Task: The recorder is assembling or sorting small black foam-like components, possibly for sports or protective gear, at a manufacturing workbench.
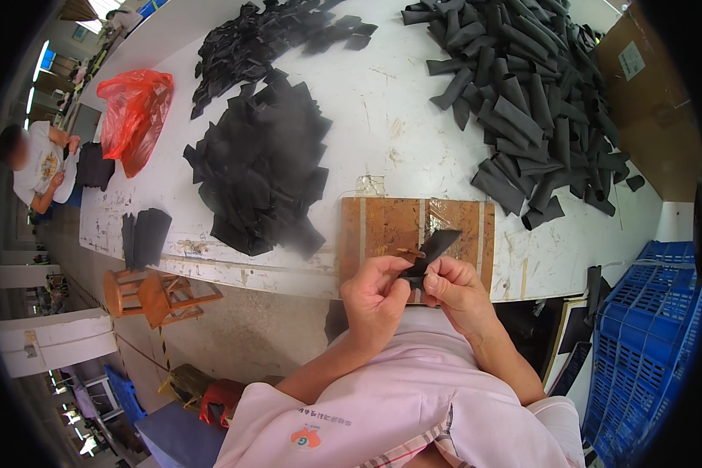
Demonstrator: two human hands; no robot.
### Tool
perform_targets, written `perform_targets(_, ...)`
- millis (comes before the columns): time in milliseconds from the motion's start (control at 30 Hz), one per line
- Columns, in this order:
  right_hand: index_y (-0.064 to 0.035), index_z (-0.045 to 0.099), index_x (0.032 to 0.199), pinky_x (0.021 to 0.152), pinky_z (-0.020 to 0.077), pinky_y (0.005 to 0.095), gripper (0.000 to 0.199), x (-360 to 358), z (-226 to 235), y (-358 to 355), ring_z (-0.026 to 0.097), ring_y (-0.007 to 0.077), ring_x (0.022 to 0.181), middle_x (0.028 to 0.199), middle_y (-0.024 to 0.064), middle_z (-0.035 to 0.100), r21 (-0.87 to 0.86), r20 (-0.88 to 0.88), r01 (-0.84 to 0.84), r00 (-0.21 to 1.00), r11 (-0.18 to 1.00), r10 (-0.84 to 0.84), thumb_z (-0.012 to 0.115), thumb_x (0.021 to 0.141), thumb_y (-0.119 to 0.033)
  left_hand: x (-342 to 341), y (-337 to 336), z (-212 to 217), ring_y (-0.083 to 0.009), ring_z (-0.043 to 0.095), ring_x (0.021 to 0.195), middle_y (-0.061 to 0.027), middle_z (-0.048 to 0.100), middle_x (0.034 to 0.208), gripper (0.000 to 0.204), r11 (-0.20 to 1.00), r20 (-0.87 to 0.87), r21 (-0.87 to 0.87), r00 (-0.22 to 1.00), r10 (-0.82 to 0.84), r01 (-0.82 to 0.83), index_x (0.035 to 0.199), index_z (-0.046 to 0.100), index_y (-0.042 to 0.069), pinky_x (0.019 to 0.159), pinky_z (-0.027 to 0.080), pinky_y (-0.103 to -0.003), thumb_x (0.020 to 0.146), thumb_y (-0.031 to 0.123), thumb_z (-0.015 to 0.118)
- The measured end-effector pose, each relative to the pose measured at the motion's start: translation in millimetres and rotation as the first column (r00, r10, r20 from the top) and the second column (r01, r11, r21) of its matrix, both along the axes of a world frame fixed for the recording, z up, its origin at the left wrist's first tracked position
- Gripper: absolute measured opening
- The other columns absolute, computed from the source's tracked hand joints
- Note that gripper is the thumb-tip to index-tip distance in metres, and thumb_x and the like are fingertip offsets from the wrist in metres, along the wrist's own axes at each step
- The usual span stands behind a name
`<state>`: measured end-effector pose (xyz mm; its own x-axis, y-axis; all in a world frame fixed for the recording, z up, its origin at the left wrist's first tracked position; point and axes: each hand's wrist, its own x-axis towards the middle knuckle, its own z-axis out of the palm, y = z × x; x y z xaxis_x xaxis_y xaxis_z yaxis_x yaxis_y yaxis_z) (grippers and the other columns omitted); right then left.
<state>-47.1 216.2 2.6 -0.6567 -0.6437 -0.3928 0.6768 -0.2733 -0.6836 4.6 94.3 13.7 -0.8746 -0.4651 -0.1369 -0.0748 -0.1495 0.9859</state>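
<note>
Both hands pinch one small black fabric piece (440, 244) above a brown wooden board (386, 222) at the table's near edge. My left hand (374, 295) is closed at the piece's left end, with a thin brown stick-like thing (411, 252) by its fingertips; whether it is held I cannot tell. My right hand (459, 290) is closed on the piece with thumb and fingers together. The strip's free end points up and right, away from me. The fingers hide its lower part.
Flat black pieces (257, 168) are heaped left of the board, with another heap (246, 47) behind. Rolled black pieces (522, 117) pile up at the right by a cardboard box (643, 101). A red plastic bag (136, 117), wooden stools (168, 296), blue crates (643, 343) and another person (43, 168) surround the table.
</note>
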Motion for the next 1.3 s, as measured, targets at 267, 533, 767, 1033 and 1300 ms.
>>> perform_targets(267,-0.0044,0.053,0.074,0.065,0.0358,0.0200,0.015,-3,4,9,0.042,0.0065,0.072,0.079,-0.0010,0.049,-0.119,-0.192,-0.002,0.981,0.993,-0.021,0.059,0.081,-0.016,1,-31,32,-0.0022,0.048,0.065,-0.0079,0.057,0.087,0.037,0.535,-0.197,0.671,0.819,-0.540,0.514,0.108,0.044,0.001,0.053,0.034,-0.013,0.073,-0.009,0.051)
perform_targets(533,-0.0011,0.053,0.074,0.065,0.0408,0.0231,0.007,-14,48,1,0.050,0.0119,0.075,0.082,0.0042,0.053,0.066,-0.632,0.104,0.774,0.992,-0.039,0.058,0.078,-0.005,10,-12,42,-0.0064,0.050,0.071,-0.0050,0.053,0.088,0.027,0.948,-0.115,-0.077,0.942,-0.316,0.309,0.106,0.050,-0.004,0.063,0.041,-0.017,0.080,-0.004,0.055)
perform_targets(767,-0.0004,0.052,0.075,0.054,0.0402,0.0258,0.007,-25,88,-9,0.050,0.0152,0.063,0.074,0.0061,0.050,0.268,-0.879,0.245,0.458,0.932,0.132,0.058,0.076,-0.003,-3,-10,66,-0.0055,0.047,0.057,-0.0076,0.055,0.080,0.010,0.974,-0.193,0.187,0.977,-0.088,0.125,0.093,0.052,0.000,0.045,0.037,-0.017,0.083,0.001,0.053)
perform_targets(1033,-0.0015,0.052,0.074,0.052,0.0354,0.0227,0.019,-45,96,-18,0.041,0.0086,0.058,0.066,-0.0003,0.045,0.197,-0.665,-0.013,0.733,0.980,0.144,0.056,0.084,-0.017,-28,-37,81,-0.0005,0.031,0.040,-0.0079,0.057,0.080,0.031,0.238,-0.469,0.803,0.825,-0.314,0.547,0.114,0.040,0.004,0.035,0.023,-0.016,0.085,0.005,0.049)
perform_targets(1300,-0.0078,0.052,0.070,0.047,0.0273,0.0186,0.022,-44,4,-10,0.034,0.0031,0.056,0.062,-0.0060,0.043,0.036,-0.117,-0.099,0.988,0.994,0.102,0.055,0.085,-0.025,-24,-35,-17,-0.0034,0.033,0.032,-0.0083,0.059,0.081,0.037,0.102,-0.293,0.941,0.926,-0.239,0.324,0.117,0.040,-0.001,0.032,0.023,-0.016,0.081,0.006,0.049)
